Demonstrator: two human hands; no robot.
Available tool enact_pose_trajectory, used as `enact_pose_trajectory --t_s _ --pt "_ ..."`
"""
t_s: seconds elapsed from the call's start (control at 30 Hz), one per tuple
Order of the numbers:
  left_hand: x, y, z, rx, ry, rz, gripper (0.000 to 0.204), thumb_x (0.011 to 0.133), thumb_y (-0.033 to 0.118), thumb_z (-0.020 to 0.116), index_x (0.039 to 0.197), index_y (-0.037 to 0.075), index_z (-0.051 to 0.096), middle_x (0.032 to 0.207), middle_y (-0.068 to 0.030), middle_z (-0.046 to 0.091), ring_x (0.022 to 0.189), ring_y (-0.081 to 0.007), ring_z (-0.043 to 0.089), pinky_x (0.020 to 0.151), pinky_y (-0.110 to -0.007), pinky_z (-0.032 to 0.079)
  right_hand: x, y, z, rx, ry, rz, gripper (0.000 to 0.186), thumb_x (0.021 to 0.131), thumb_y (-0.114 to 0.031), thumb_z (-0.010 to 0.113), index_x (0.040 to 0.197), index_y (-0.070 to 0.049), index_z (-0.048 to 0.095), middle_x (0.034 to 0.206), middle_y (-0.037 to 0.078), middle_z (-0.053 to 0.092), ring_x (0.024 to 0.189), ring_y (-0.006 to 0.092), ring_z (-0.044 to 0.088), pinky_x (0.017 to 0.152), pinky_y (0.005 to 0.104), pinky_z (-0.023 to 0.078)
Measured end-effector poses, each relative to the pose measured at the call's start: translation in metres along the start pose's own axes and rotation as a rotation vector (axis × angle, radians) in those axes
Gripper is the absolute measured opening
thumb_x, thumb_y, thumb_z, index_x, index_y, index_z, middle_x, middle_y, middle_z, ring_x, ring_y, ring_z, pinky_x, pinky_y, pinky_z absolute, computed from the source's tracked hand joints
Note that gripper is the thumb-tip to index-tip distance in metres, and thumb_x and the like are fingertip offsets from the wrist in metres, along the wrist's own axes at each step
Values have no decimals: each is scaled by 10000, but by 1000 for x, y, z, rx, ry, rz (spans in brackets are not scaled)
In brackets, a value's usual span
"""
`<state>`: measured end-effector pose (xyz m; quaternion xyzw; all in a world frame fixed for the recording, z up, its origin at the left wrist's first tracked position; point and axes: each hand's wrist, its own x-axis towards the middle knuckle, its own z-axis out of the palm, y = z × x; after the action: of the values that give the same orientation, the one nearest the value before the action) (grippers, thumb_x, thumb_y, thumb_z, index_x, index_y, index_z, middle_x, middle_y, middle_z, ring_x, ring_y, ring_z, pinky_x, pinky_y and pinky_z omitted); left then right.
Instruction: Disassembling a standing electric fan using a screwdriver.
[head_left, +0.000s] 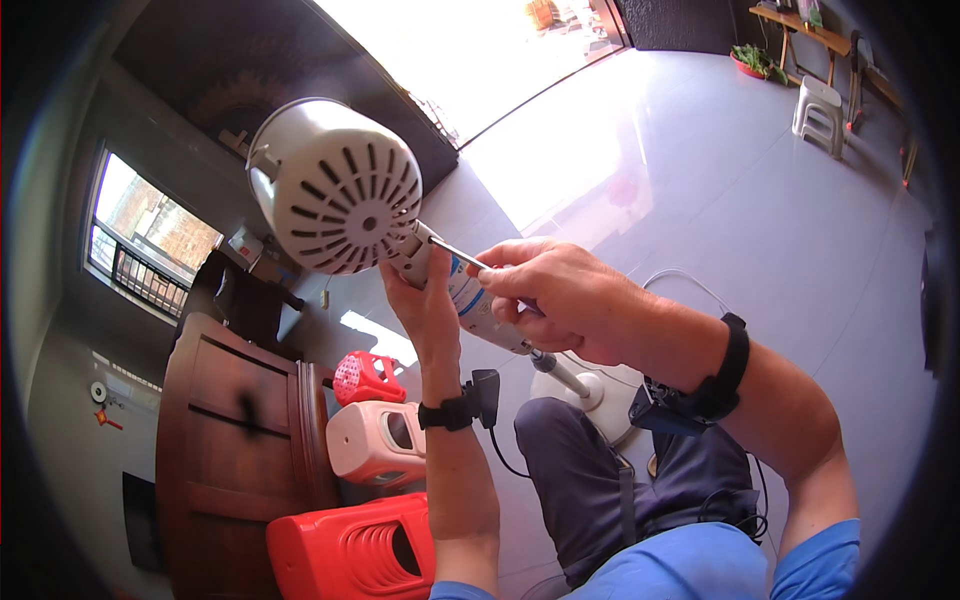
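Left hand [425, 300] grips fan neck [462, 292], steadying motor housing [335, 187]; right hand [560, 295] closed on screwdriver [455, 254], tip at joint.

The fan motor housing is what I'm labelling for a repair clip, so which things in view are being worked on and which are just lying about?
In use:
white vented motor housing
fan neck, gripped by the left hand
screwdriver, held by the right hand
fan base

Lying about:
red stool
pink stool
red basket
wooden cabinet
white stool
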<state>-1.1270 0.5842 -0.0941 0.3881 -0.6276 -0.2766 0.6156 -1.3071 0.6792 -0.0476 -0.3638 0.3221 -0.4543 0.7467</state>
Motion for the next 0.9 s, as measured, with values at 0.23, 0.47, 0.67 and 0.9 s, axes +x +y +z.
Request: enact_pose_trajectory --t_s 0.23,0.47,0.67,0.9 --pt "1 -5 3 -51 -1 -21 469 908 204 723 1267 9 494 1151 -119 598 1034 -205 589 920 -357 484 1 -16 13 -287 126 -136 409 1009 -126 540 1391 20 529 762 41 559 463 50 444 393 226 354" --pt "7 -10 0 16 -10 -28 480 912 224 721 1259 -14 490 1163 -128 605 1049 -218 591 926 -358 481 -1 -10 18 -2351 343 -1086 170 827 -108 650 929 27 670 727 109 601 584 225 683 488 350 530" --pt "2 6 5 -82 -32 -59 451 916 197 721 1237 -16 488 1130 -117 628 1004 -198 612 900 -343 499 1 -3 18 -1321 403 -1334 113 876 -66 720 928 -25 629 890 134 591 659 249 676 532 323 492" --pt "2 4 0 -27 -3 -113 447 923 189 711 1245 -14 476 1107 -115 627 986 -186 614 884 -339 507 -5 31 12 -1272 717 -915 220 939 -210 679 1045 -44 580 607 61 632 491 260 631 455 366 450"
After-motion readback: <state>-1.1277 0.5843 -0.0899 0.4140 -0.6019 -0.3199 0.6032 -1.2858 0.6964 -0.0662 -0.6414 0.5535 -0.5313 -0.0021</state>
